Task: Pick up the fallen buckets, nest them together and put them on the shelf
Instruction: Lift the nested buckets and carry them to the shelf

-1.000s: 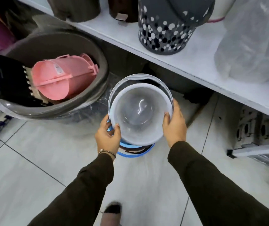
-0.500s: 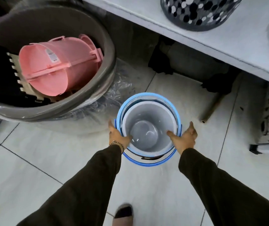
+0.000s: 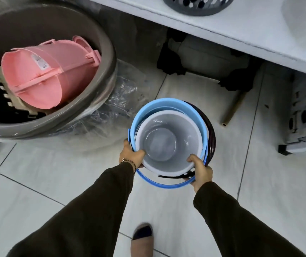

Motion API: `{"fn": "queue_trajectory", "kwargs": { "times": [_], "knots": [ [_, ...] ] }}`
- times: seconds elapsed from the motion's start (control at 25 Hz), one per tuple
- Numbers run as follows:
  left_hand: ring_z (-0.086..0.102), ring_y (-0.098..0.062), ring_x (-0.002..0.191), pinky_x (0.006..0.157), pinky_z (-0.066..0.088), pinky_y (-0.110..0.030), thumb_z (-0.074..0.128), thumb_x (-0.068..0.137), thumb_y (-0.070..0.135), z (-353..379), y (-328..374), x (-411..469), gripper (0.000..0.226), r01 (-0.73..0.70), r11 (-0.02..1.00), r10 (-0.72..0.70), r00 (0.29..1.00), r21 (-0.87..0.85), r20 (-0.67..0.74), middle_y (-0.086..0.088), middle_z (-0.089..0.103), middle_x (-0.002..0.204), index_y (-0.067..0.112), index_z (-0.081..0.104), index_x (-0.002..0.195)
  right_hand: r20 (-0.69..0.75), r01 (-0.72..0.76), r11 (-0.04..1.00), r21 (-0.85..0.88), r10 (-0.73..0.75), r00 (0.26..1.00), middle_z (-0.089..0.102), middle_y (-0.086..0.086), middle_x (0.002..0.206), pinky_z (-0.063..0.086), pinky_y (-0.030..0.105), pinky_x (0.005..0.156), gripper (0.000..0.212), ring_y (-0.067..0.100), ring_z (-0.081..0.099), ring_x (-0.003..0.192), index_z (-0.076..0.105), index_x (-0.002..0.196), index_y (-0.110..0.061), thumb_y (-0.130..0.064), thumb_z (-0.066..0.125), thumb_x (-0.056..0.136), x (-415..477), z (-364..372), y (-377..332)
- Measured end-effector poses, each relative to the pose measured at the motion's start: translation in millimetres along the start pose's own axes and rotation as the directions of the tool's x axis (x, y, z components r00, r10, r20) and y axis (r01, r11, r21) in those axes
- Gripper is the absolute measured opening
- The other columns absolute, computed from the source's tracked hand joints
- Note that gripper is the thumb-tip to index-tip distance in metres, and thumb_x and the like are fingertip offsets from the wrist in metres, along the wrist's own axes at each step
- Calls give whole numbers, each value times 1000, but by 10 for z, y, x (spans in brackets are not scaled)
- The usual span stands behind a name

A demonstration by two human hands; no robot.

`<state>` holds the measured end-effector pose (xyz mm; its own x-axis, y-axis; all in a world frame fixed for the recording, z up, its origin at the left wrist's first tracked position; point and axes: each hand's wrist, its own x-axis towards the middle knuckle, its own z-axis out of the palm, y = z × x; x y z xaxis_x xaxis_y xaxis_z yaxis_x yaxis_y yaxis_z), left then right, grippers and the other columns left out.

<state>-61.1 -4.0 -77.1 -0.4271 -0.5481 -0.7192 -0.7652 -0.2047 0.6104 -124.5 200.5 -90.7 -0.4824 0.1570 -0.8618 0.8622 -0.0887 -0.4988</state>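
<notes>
A grey-white bucket (image 3: pixel 164 140) sits nested inside a blue bucket (image 3: pixel 159 106), and a dark brown bucket (image 3: pixel 211 140) shows as the outermost rim on the right. The stack stands upright, low over the tiled floor. My left hand (image 3: pixel 132 154) grips the near left rim, thumb inside the white bucket. My right hand (image 3: pixel 201 170) grips the near right rim over the blue handle (image 3: pixel 159 184) and a dark handle. The white shelf (image 3: pixel 232 28) runs across the top right, above the stack.
A big grey tub (image 3: pixel 92 108) wrapped in clear plastic stands at left, holding a pink bin (image 3: pixel 42 75) on its side. A dotted grey bin (image 3: pixel 195 6) stands on the shelf. A tube (image 3: pixel 232 112) and a grey crate (image 3: pixel 304 123) lie on the floor at right. My shoe (image 3: pixel 142 238) is below.
The white bucket went down into the blue one. My hands shifted from its sides to the near rim of the stack, and the brown outer bucket now shows at right.
</notes>
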Motion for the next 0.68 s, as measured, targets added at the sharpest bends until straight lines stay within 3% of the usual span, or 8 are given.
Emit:
{"fn": "queue_trajectory", "kwargs": {
  "times": [0.16, 0.32, 0.44, 0.52, 0.6, 0.68],
  "knots": [
    [62, -32, 78, 50, 54, -30, 63, 80, 9, -52, 29, -710, 43, -54, 988, 50, 998, -148, -30, -5, 59, 91, 24, 45, 116, -26, 254, 967, -38, -255, 967, 68, 5, 95, 61, 44, 76, 40, 25, 66, 81, 58, 102, -14, -11, 72, 64, -656, -283, -273],
    [62, -29, 73, 44, 52, -27, 64, 81, 7, -314, 389, -1581, 43, -138, 959, 127, 990, -246, -60, -8, 61, 97, 20, 47, 117, 40, 494, 865, -86, -492, 869, 66, 0, 89, 52, 24, 61, 32, 17, 63, 75, 56, 105, -7, -5, 67, 76, -1677, -530, -803],
    [60, -25, 70, 42, 53, -27, 63, 84, 6, -653, 968, -2397, 40, -229, 935, 216, 973, -270, -77, -6, 59, 95, 19, 45, 116, 84, 598, 795, -105, -592, 802, 65, -1, 87, 52, 27, 66, 40, 12, 61, 72, 54, 112, -1, -7, 67, 75, -2554, -700, -1327],
    [61, -23, 70, 42, 55, -28, 63, 84, 4, -929, 1392, -3000, 43, -306, 907, 291, 952, -290, -95, -6, 58, 97, 17, 44, 121, 105, 634, 766, -109, -625, 773, 67, 4, 99, 55, 35, 78, 60, 16, 64, 82, 50, 125, 0, -15, 69, 70, -3217, -786, -1693],
    [65, -27, 74, 53, 60, -37, 66, 82, 7, -1161, 1765, -3482, 52, -374, 874, 355, 927, -309, -120, -8, 61, 106, 18, 44, 128, 106, 686, 719, -113, -678, 728, 66, 9, 111, 54, 41, 89, 67, 26, 64, 98, 50, 125, -1, -24, 68, 64, -3812, -852, -2020],
    [68, -37, 88, 71, 61, -53, 72, 71, 20, -1394, 2121, -3986, 61, -444, 843, 417, 896, -304, -151, -9, 64, 115, 26, 45, 126, 102, 738, 666, -109, -731, 674, 67, 7, 107, 53, 40, 87, 51, 27, 62, 96, 53, 108, -7, -27, 68, 63, -4380, -949, -2309]
  ]
}}
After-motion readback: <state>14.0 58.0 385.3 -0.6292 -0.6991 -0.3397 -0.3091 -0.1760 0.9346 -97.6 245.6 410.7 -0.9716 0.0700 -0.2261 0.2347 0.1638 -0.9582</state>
